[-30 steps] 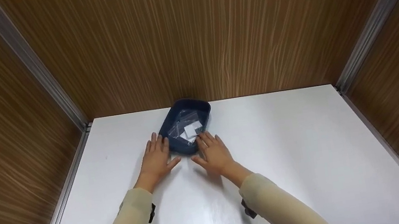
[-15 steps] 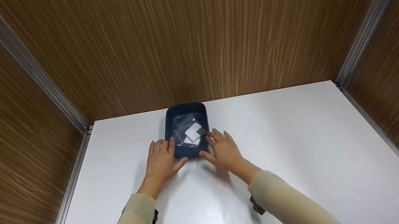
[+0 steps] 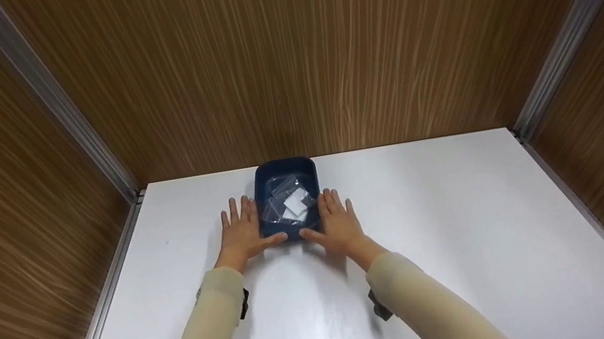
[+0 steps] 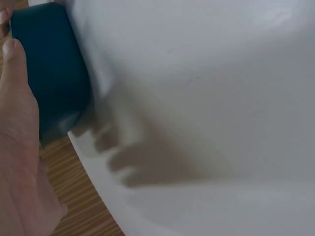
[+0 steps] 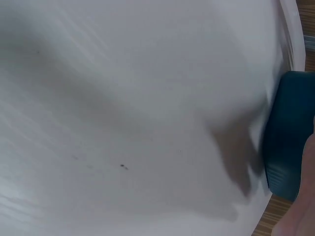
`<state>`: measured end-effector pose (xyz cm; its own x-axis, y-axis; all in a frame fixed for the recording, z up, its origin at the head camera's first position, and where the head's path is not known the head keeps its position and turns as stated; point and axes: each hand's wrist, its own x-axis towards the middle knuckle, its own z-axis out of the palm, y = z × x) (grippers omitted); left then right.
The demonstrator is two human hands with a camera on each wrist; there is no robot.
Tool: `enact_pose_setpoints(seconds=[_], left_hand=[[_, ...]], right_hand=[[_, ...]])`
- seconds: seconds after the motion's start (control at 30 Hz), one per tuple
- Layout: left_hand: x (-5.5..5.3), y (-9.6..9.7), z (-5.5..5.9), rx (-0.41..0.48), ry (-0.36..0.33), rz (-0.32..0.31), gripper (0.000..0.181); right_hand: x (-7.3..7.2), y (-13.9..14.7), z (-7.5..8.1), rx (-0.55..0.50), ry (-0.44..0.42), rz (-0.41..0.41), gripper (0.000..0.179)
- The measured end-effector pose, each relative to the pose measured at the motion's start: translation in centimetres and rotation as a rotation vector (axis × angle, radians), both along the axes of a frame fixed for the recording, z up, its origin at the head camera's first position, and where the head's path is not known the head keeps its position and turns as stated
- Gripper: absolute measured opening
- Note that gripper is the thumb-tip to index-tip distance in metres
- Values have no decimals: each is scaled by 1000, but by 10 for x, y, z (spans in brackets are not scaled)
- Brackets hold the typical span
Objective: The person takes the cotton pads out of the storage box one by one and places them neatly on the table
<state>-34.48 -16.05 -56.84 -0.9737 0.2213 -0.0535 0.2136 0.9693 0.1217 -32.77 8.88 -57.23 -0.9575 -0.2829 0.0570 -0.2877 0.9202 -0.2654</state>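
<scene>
A dark blue rectangular tray (image 3: pixel 283 167) with rounded corners lies at the table's back edge, its long sides pointing away from me. Inside it are clear zip bags (image 3: pixel 272 210) and white square pieces (image 3: pixel 296 201), which overlap one another. My left hand (image 3: pixel 240 232) lies along the tray's left side, fingers straight, thumb at the near rim. On the opposite side my right hand (image 3: pixel 339 223) mirrors it, with straight fingers along the wall and its thumb also at the near rim. Both wrist views show the tray's outer wall (image 4: pixel 51 69) close against the hand.
The white table (image 3: pixel 441 244) spreads out on both sides and toward me. A wood-grain panel (image 3: pixel 284 57) rises right behind the tray, and similar panels (image 3: pixel 4 241) stand left and right, joined by metal rails (image 3: pixel 53 93).
The tray has turned from a slant to straight, its far end swinging left. Both hands have followed it, the left fingers reaching farther along its side.
</scene>
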Motion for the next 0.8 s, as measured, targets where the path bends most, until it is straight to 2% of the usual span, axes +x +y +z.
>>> enact_pose_setpoints(seconds=[0.27, 0.4, 0.53, 0.8], left_hand=[[10, 0, -13, 45, -24, -53, 119], [15, 0, -14, 122, -8, -34, 118], [19, 2, -14, 186, -21, -26, 115], [19, 5, -11, 194, -12, -47, 117]], right_hand=[[7, 0, -11, -52, -31, 26, 97], [10, 1, -13, -45, -2, 32, 95], [13, 3, -13, -36, 29, 48, 93], [10, 6, -11, -21, 87, 48, 90]])
